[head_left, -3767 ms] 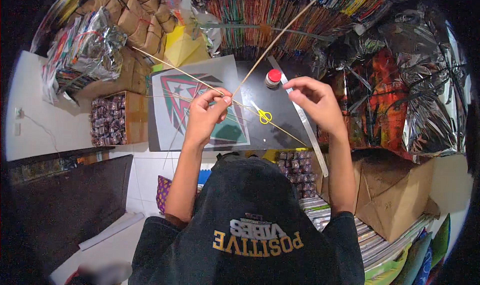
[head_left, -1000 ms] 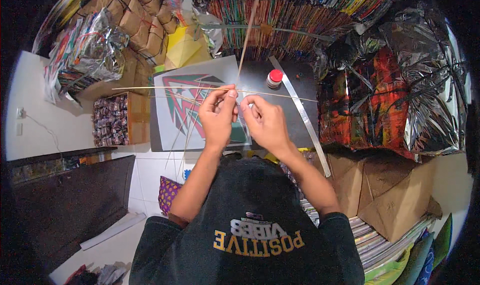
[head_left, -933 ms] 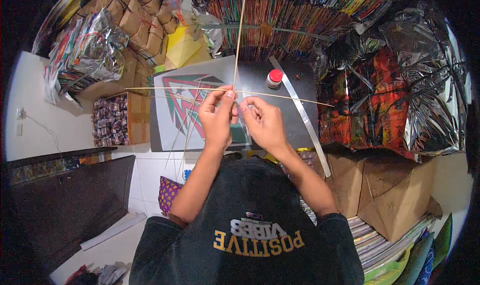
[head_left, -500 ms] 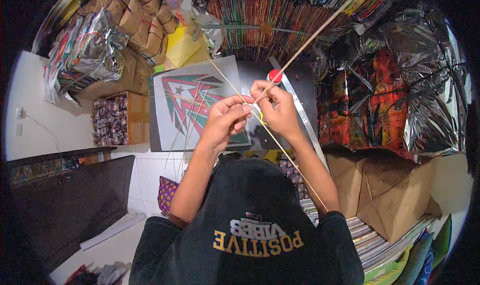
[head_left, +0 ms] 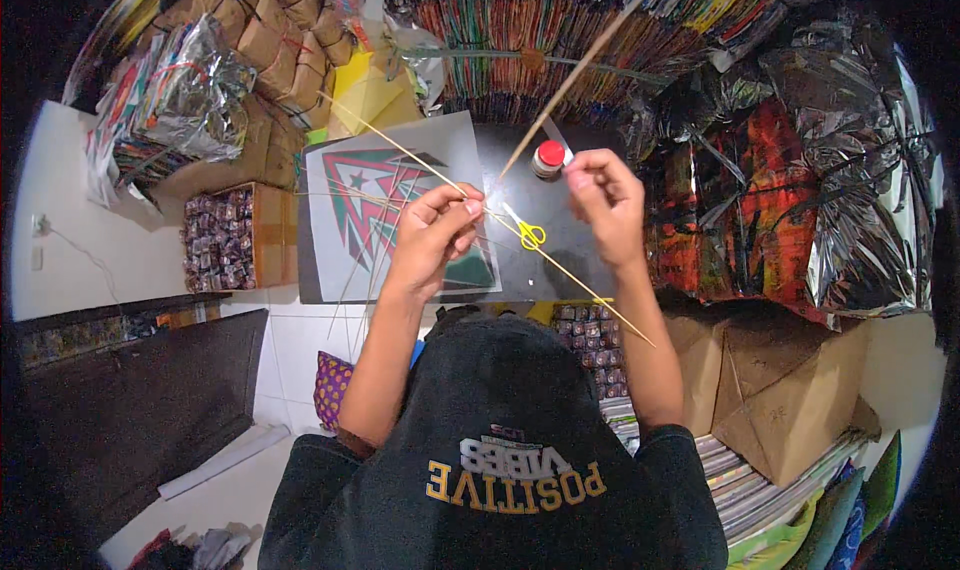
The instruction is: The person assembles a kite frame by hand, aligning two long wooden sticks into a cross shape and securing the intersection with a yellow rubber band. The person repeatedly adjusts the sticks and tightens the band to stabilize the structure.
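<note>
My left hand [head_left: 436, 238] pinches a long thin bamboo stick [head_left: 570, 272], which slants from the upper left to the lower right past my right forearm. A second, thicker bamboo stick [head_left: 573, 73] rises toward the upper right, its near end close to those same fingertips. Whether the left hand grips both sticks is hard to tell. My right hand [head_left: 608, 208] hovers to the right, apart from the sticks, its fingers closed on something too small to make out. Between the hands lie yellow-handled scissors [head_left: 532, 235]. Beside the right fingertips stands a small red-capped bottle [head_left: 548, 158].
On the dark table [head_left: 515, 283], a white sheet [head_left: 325, 235] with a red, green and black star design carries several thin sticks [head_left: 352, 270]. Stacked bundles [head_left: 530, 90] line the back. Black-wrapped packages [head_left: 780, 200] and a cardboard box [head_left: 790, 390] crowd the right.
My right hand has moved right, away from the left hand and the sticks. The sticks have tilted, their upper ends swinging left, and the scissors and bottle now show more fully.
</note>
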The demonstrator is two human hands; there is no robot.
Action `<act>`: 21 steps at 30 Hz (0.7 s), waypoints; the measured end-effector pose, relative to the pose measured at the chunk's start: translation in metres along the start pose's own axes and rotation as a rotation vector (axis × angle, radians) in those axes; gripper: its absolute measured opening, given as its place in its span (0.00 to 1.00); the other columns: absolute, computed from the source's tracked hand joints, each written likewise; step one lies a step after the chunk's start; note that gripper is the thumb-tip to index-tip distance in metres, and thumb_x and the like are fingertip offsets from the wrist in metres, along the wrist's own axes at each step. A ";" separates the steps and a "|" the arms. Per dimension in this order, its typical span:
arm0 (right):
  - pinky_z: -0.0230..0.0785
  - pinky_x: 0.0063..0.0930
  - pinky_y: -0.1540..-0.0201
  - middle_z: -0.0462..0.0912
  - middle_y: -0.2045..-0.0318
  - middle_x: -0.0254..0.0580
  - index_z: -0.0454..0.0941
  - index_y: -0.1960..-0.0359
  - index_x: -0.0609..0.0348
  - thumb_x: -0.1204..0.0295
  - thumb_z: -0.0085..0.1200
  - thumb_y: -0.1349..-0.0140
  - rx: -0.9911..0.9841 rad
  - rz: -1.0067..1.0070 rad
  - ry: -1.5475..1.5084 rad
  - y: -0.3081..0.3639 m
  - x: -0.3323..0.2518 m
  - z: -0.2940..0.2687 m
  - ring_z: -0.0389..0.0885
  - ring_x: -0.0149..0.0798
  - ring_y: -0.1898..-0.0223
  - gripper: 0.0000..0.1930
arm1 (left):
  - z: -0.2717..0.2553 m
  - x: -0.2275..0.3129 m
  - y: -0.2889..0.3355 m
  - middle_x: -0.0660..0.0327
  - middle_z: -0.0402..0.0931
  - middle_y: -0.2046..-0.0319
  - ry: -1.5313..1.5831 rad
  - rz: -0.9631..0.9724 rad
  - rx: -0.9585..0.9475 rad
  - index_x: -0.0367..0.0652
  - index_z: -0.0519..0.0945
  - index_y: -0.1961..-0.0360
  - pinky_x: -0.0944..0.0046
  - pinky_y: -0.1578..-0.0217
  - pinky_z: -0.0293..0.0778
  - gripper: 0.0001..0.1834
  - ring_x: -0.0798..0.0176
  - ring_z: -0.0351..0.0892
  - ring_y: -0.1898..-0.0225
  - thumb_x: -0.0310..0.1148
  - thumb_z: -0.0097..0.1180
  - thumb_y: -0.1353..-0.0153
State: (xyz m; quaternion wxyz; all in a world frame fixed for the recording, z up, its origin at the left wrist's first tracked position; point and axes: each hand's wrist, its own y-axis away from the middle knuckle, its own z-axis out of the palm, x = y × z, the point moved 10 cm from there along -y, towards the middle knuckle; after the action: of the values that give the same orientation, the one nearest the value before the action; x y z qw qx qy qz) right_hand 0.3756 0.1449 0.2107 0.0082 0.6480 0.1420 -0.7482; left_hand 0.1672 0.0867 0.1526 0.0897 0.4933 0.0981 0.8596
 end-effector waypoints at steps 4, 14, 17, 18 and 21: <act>0.56 0.15 0.76 0.74 0.74 0.22 0.80 0.56 0.57 0.67 0.58 0.31 0.011 0.066 -0.038 0.000 0.001 -0.043 0.65 0.16 0.77 0.08 | -0.022 0.017 -0.002 0.66 0.77 0.74 -0.060 0.055 0.101 0.39 0.82 0.57 0.76 0.82 0.54 0.08 0.79 0.66 0.80 0.29 0.63 0.36; 0.64 0.20 0.72 0.81 0.69 0.34 0.87 0.60 0.56 0.71 0.68 0.43 -0.093 -0.165 0.586 0.011 -0.048 0.028 0.72 0.25 0.75 0.09 | 0.009 0.019 0.001 0.71 0.77 0.75 -0.360 0.152 0.130 0.37 0.85 0.56 0.77 0.78 0.63 0.08 0.80 0.69 0.77 0.28 0.63 0.35; 0.71 0.28 0.71 0.81 0.68 0.39 0.87 0.59 0.54 0.68 0.68 0.43 -0.099 -0.167 0.668 0.011 -0.045 0.056 0.79 0.35 0.73 0.11 | 0.021 0.011 0.002 0.67 0.79 0.69 -0.419 0.229 0.107 0.33 0.84 0.56 0.76 0.73 0.70 0.08 0.78 0.74 0.73 0.26 0.61 0.34; 0.72 0.30 0.70 0.81 0.68 0.39 0.87 0.59 0.54 0.68 0.68 0.43 -0.090 -0.207 0.689 0.011 -0.044 0.062 0.81 0.38 0.72 0.11 | 0.024 0.012 0.003 0.65 0.79 0.68 -0.447 0.275 0.105 0.33 0.84 0.56 0.75 0.73 0.71 0.08 0.77 0.75 0.72 0.25 0.61 0.34; 0.76 0.37 0.66 0.82 0.67 0.40 0.87 0.61 0.55 0.70 0.66 0.42 -0.057 -0.259 0.693 0.013 -0.039 0.069 0.84 0.44 0.68 0.09 | 0.024 0.009 0.004 0.61 0.79 0.62 -0.487 0.318 0.093 0.30 0.83 0.57 0.73 0.69 0.75 0.08 0.75 0.78 0.68 0.23 0.59 0.34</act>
State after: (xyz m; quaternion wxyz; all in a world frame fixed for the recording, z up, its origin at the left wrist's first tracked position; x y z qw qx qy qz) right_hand 0.3173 0.1102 0.2548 -0.1169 0.8392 0.2378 -0.4749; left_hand 0.1830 0.0875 0.1732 -0.0478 0.6980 0.0345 0.7137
